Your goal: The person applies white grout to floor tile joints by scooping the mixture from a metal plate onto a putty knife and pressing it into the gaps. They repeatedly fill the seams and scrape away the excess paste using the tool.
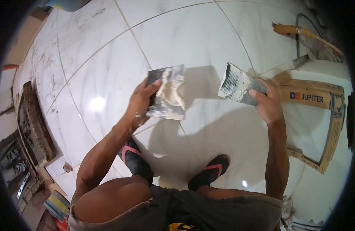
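My left hand (144,96) grips a flat rectangular board (171,92) by its left edge, thumb on top. Whitish paste is smeared on its face, with a thicker lump near the middle. To the right, my right hand (266,101) is closed on a flat scraper (238,84), whose dark ridged face carries pale paste. The scraper tilts to the upper left and stays apart from the board. Both are held above the white tiled floor (185,32), where their shadows fall.
A cardboard frame marked JUPITER (308,96) lies at the right. Wooden pieces (33,119) stand at the left, near a small round object (67,168). My feet in dark footwear (214,169) are below. An orange-brown brush-like thing (293,30) is upper right.
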The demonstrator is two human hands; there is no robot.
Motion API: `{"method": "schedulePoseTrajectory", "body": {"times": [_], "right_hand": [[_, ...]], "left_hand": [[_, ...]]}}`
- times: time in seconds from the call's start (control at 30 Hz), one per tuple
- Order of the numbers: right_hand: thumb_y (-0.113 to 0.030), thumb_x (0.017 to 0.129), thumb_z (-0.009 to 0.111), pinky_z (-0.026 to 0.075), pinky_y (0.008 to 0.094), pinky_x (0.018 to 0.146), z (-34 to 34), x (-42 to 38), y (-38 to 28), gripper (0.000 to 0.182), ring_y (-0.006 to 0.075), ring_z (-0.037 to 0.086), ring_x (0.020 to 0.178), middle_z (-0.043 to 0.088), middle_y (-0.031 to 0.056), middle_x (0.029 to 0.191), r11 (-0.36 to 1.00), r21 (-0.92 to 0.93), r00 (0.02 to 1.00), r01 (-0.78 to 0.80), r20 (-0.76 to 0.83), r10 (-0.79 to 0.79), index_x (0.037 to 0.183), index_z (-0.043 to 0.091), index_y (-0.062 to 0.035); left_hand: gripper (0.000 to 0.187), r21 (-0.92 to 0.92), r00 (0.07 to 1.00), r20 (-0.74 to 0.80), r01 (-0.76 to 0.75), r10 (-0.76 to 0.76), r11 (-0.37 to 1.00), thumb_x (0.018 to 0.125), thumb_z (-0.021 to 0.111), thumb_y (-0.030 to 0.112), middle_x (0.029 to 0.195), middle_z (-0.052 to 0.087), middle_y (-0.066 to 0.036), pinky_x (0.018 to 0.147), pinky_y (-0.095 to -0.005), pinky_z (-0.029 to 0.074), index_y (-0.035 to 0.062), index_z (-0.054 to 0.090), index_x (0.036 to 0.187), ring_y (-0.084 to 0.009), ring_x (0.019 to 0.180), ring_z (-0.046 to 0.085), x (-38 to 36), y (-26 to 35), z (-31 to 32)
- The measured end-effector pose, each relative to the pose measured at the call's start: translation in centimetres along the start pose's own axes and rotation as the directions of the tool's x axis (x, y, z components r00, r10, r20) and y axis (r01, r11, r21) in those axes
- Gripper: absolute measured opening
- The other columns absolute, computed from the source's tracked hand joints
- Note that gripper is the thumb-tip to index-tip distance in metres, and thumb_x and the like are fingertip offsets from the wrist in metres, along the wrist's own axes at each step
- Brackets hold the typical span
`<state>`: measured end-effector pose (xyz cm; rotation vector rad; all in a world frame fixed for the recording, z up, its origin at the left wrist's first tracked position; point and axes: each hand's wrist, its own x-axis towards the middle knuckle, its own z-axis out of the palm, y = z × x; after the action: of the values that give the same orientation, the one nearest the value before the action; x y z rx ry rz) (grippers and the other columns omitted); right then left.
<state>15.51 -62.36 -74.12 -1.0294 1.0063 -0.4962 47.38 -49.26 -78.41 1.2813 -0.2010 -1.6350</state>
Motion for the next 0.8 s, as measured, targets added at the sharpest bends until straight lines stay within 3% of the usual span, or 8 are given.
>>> {"method": "schedulePoseTrajectory", "body": {"times": [0.2, 0.3, 0.33, 0.4, 0.5, 0.6, 0.8], "right_hand": [[-0.006, 0.086, 0.058, 0.045, 0.0276, 0.089, 3.5, -0.1, -1.2, 0.040, 0.0109, 0.057, 0.099, 0.062, 0.0093, 0.110, 0.979, -0.081, 0.982, 0.185, 0.036, -0.183, 0.124, 0.054, 0.0047], [0.000, 0.081, 0.059, 0.047, 0.0307, 0.091, 4.9, -0.4, -4.3, 0.043, 0.0168, 0.060, 0.103, 0.064, 0.0113, 0.112, 0.783, -0.577, 0.972, 0.233, 0.112, -0.207, 0.123, 0.056, 0.0004], [0.002, 0.077, 0.059, 0.046, 0.0340, 0.094, 5.3, 0.1, -5.0, 0.045, 0.0219, 0.059, 0.107, 0.063, 0.0136, 0.115, 0.664, -0.624, 0.911, 0.412, 0.267, -0.314, 0.122, 0.056, 0.0010], [0.007, 0.070, 0.060, 0.046, 0.0406, 0.098, 5.8, 1.2, -6.4, 0.049, 0.0322, 0.057, 0.116, 0.061, 0.0182, 0.120, 0.360, -0.602, 0.699, 0.713, 0.568, -0.435, 0.119, 0.057, 0.0021], [0.012, 0.061, 0.062, 0.047, 0.0425, 0.099, 6.5, 2.1, -9.2, 0.057, 0.0352, 0.055, 0.118, 0.060, 0.0178, 0.123, 0.140, -0.560, 0.569, 0.817, 0.741, -0.356, 0.116, 0.059, 0.0000], [0.007, 0.071, 0.064, 0.049, 0.0407, 0.099, 7.5, 2.3, -12.1, 0.044, 0.0294, 0.055, 0.118, 0.062, 0.0134, 0.119, -0.012, -0.471, 0.444, 0.882, 0.838, -0.316, 0.114, 0.061, -0.0026], [0.005, 0.073, 0.064, 0.048, 0.0399, 0.098, 8.0, 1.6, -17.4, 0.040, 0.0293, 0.055, 0.118, 0.062, 0.0138, 0.118, -0.150, -0.335, 0.299, 0.930, 0.929, -0.219, 0.112, 0.062, -0.0035]], "left_hand": [[0.033, -0.078, 0.998, 0.024, 0.063, -0.062, 0.995, 0.098, 0.049, 0.019, 0.102, 0.060, -0.007, 0.072, -0.0310, 0.058, 0.0001, 0.046, 0.125, -0.0145, 0.084, 0.063, 0.9, 0.3, 2.2], [0.034, -0.090, 0.998, 0.038, 0.052, -0.049, 0.995, 0.098, 0.048, 0.019, 0.102, 0.060, -0.006, 0.072, -0.0303, 0.058, -0.0002, 0.047, 0.126, -0.0124, 0.084, 0.062, 1.2, 0.8, 2.4], [0.033, -0.058, 0.999, 0.036, 0.036, -0.034, 0.998, 0.098, 0.048, 0.019, 0.102, 0.060, -0.006, 0.071, -0.0295, 0.057, -0.0005, 0.047, 0.125, -0.0120, 0.084, 0.062, 1.5, 1.1, 2.2], [0.033, 0.005, 0.999, 0.033, 0.014, -0.014, 1.000, 0.099, 0.048, 0.019, 0.103, 0.060, -0.006, 0.070, -0.0280, 0.057, -0.0011, 0.048, 0.125, -0.0112, 0.084, 0.062, 1.7, 1.7, 2.4], [0.032, -0.008, 1.000, 0.004, -0.009, 0.009, 1.000, 0.098, 0.048, 0.019, 0.102, 0.060, -0.007, 0.068, -0.0261, 0.056, -0.0015, 0.049, 0.123, -0.0107, 0.082, 0.062, 0.4, 3.7, 3.6], [0.032, 0.096, 0.998, 0.031, -0.051, 0.048, 0.994, 0.098, 0.049, 0.021, 0.102, 0.060, -0.007, 0.066, -0.0256, 0.055, -0.0013, 0.050, 0.122, -0.0108, 0.080, 0.062, -1.1, 6.2, 4.8], [0.037, 0.230, 0.992, 0.020, -0.127, 0.125, 0.965, 0.097, 0.050, 0.021, 0.100, 0.062, -0.008, 0.062, -0.0241, 0.057, -0.0017, 0.048, 0.125, -0.0102, 0.075, 0.064, -4.0, 11.2, 8.7]]}}
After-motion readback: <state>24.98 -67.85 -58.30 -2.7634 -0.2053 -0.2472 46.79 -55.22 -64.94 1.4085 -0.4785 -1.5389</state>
